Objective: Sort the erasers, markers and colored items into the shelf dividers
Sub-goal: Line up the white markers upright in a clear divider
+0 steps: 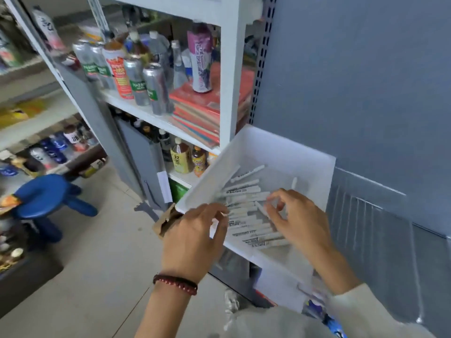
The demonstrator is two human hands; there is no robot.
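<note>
A translucent white plastic bin (288, 147) juts out from the grey shelf unit at lower right. Several white markers (246, 191) lie in rows on its floor, with one loose marker (294, 182) near the back. My left hand (195, 237) is at the bin's near-left edge, its fingers reaching in over the markers. My right hand (297, 215) is inside the bin, and its thumb and fingers pinch a white marker (261, 208) above the rows.
To the left, a white shelf carries cans and bottles (136, 69) and a stack of red folders (207, 111). Drink bottles (180, 157) stand on the shelf below. A blue stool (46, 193) stands on the tiled floor. Clear shelf dividers (366, 215) lie at the right.
</note>
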